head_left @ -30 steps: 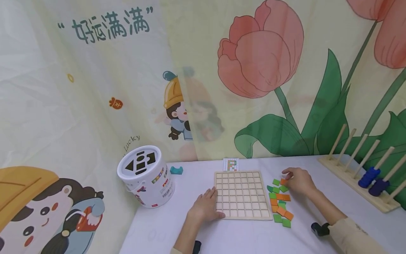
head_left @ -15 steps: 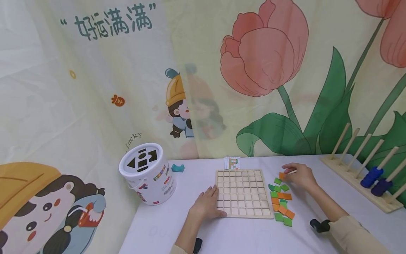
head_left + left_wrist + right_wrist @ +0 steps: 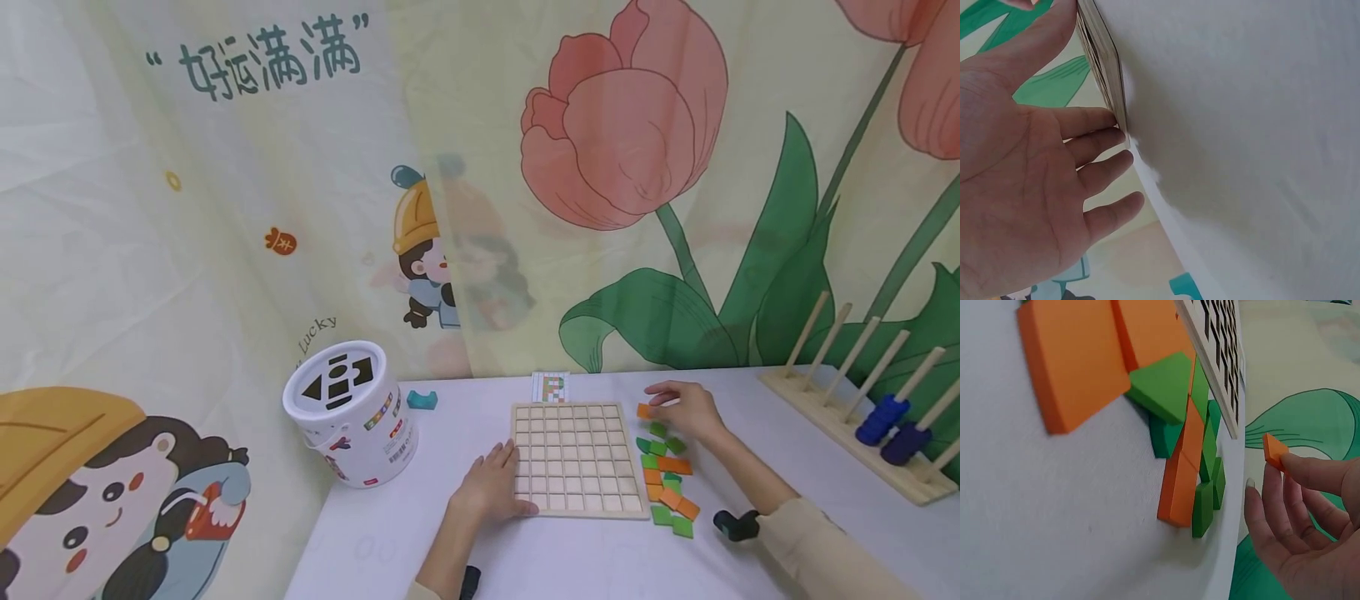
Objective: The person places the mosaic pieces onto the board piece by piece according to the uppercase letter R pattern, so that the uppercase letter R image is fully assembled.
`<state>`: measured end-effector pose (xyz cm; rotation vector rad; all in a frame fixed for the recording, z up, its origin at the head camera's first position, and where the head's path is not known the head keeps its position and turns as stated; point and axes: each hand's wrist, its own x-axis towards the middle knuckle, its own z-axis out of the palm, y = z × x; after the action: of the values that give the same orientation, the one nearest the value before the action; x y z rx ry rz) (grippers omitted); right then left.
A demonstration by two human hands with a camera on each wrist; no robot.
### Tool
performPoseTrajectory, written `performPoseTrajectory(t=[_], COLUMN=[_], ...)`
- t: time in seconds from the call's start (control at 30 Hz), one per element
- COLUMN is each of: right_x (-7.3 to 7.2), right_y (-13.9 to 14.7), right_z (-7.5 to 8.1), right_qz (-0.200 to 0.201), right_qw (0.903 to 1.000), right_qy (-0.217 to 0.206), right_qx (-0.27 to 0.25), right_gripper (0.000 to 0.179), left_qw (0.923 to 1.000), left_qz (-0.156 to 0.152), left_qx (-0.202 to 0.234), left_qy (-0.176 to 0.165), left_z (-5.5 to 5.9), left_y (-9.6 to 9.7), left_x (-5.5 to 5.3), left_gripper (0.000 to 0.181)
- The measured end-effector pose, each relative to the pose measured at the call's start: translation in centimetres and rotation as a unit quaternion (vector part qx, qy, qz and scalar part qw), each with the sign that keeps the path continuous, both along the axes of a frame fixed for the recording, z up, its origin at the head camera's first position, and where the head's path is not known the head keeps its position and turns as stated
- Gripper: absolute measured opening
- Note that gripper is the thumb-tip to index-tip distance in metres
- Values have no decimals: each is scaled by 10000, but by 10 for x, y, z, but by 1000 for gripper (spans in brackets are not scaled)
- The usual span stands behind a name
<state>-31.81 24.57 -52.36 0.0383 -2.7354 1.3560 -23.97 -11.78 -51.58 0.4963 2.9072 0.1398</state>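
My right hand pinches an orange square tile between thumb and fingertips, just off the far right corner of a wooden grid board. The tile also shows in the head view at the fingertips. With fingers spread, my left hand rests against the board's left edge. In the left wrist view its fingertips touch the board's side. Beside the board's right edge lies a loose group of orange tiles and green tiles. No tile sits in the board's cells.
A small card with a coloured grid pattern lies behind the board. At the left stand a white bucket with shaped holes in its lid and a teal block. A wooden peg rack with blue and purple pieces is on the right.
My right hand has lifted the orange tile from the top of the group and moved left with it, toward the board's far right corner. The left hand stays at the board's edge.
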Motion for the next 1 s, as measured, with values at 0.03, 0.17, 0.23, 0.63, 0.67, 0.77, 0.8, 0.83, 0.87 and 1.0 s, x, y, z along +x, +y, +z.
performPoseTrajectory(t=[0.03,0.17,0.23,0.63,0.67,0.77,0.8,0.83,0.87,1.0], right_x=[-1,-4,-7,-17,-18,-21,-22,-23,-24,-26], right_y=[-2,-11,-16,-39,-41,-46,-48,-50,-52,-60], right_z=[0,-1,-2,-4,-5,-6,-7,-7,-7,-8], right_qz=[4,10,-7,243,272,311,351,357,371,335], right_qw=[10000,9997,9994,9973,9970,9965,9963,9963,9965,9972], right_qy=[-20,-128,-185,-310,-314,-348,-343,-343,-314,-270], right_qx=[-25,-184,-281,-627,-659,-700,-703,-704,-673,-613], right_gripper=[37,37,37,36,37,37,37,37,37,35], left_qw=[10000,10000,10000,10000,10000,10000,10000,10000,10000,10000], left_qz=[-1,-9,-23,40,41,56,66,73,72,67], left_qx=[-4,10,13,68,64,37,32,31,20,43], left_qy=[-5,35,61,9,2,-26,-33,-45,-41,-19], left_z=[0,2,2,3,3,3,2,2,2,3], left_y=[0,-1,-2,-2,-2,-1,-1,0,0,1], left_x=[0,2,3,4,4,3,3,3,3,2], left_gripper=[102,102,102,102,102,102,102,102,102,102])
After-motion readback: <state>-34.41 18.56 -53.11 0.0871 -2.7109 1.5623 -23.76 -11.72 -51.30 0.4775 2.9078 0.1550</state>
